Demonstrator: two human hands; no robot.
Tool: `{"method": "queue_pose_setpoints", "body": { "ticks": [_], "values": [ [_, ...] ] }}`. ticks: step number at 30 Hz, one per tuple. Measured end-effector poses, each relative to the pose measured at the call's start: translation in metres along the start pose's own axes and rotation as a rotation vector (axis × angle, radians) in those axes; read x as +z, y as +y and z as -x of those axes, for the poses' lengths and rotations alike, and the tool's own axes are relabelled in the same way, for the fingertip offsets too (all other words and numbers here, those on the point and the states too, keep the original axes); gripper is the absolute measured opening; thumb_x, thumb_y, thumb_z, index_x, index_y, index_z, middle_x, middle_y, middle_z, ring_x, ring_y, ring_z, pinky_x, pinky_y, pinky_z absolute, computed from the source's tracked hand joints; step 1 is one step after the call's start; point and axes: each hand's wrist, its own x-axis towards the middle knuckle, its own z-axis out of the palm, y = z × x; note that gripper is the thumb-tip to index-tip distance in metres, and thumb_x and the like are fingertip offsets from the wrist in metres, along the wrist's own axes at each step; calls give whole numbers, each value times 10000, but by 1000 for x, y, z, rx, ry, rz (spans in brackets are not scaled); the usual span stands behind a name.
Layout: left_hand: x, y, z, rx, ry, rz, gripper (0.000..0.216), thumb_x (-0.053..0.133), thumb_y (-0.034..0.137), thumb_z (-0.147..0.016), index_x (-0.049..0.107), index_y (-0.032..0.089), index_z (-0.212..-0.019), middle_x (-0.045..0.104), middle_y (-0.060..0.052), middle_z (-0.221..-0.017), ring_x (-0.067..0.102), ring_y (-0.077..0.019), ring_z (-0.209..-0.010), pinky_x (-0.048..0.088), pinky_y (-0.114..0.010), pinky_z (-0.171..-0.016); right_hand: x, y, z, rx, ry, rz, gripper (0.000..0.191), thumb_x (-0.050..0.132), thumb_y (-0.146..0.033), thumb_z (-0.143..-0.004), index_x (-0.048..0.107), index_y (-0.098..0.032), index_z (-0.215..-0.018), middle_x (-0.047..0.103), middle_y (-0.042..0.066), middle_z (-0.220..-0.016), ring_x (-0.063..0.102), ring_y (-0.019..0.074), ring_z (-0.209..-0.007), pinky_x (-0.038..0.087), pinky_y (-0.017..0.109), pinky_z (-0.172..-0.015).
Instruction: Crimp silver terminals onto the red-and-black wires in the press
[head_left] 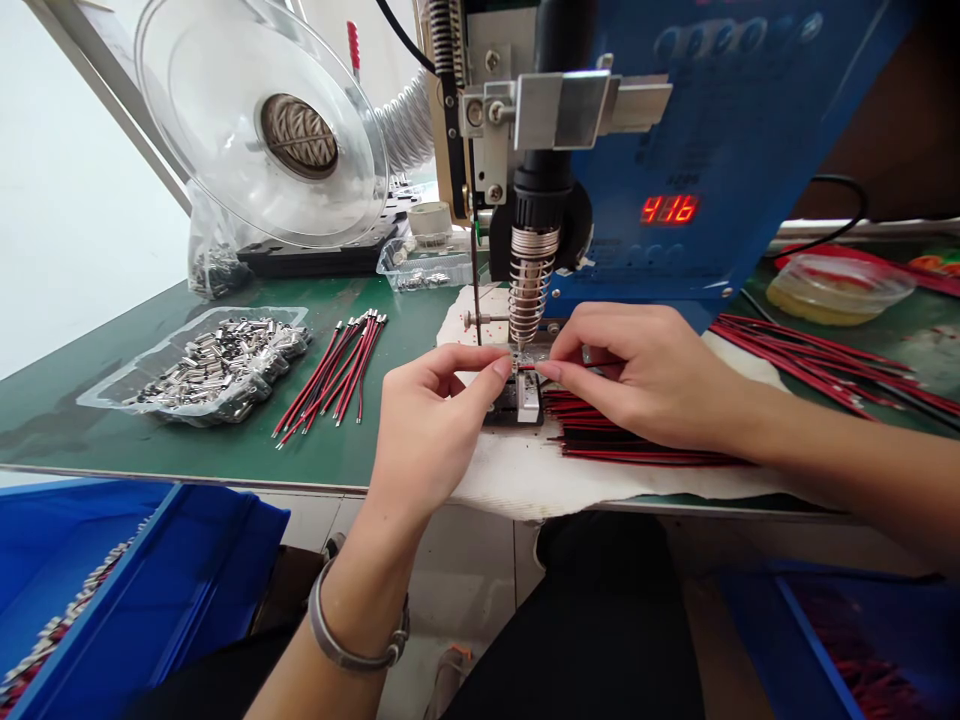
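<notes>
A hand could pass along the green bench's (187, 452) near left edge; the spring-wrapped iron (534, 285) (just above the fingertips (496, 372)) blocks the middle, a wire bundle (622, 442) the right.

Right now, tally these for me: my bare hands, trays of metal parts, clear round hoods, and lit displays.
Hands: 2 (left hand, right hand)
Trays: 2 (large tray, smaller tray)
Clear hood: 1
Lit display: 1
Total: 6
</notes>
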Motion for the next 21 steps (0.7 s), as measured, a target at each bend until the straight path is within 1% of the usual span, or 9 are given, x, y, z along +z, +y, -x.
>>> {"method": "queue_pose_setpoints", "body": {
  "ticks": [5,8,12,16,21],
  "values": [
    [0,1,0,-8,8,-1,208,866,426,-846,856,219,-868,794,-43,-828,625,-159,-668,390,-281,-561,1,0,0,4,15,-3,199,651,-309,-991,685,-215,-819,643,1,-729,481,145,-584,360,316,-602],
    [0,1,0,-13,2,1,228,860,447,-852,856,220,-872,786,-37,-806,609,-153,-651,388,-285,-569,1,-2,0,14,21,-21,195,665,-300,-984,690,-205,-816,660,4,-745,500,142,-594,373,306,-615],
    [-1,0,0,-1,-5,9,228,852,450,-864,856,223,-877,788,-34,-816,613,-152,-674,396,-285,-590,1,-5,-1,55,22,-37,197,672,-298,-970,690,-205,-796,670,2,-736,500,139,-588,374,296,-614],
    [0,2,0,-11,-3,12,222,870,436,-842,857,217,-874,778,-32,-787,600,-148,-648,390,-284,-578,2,-7,-1,95,28,-67,208,684,-307,-960,689,-202,-780,671,1,-721,507,138,-594,371,296,-610],
    [0,2,0,-21,-9,17,242,862,454,-847,856,214,-875,778,-38,-792,591,-148,-635,385,-284,-565,3,-9,-1,156,30,-125,217,703,-306,-952,692,-204,-760,626,-18,-654,514,141,-598,366,302,-612]
  ]
}}
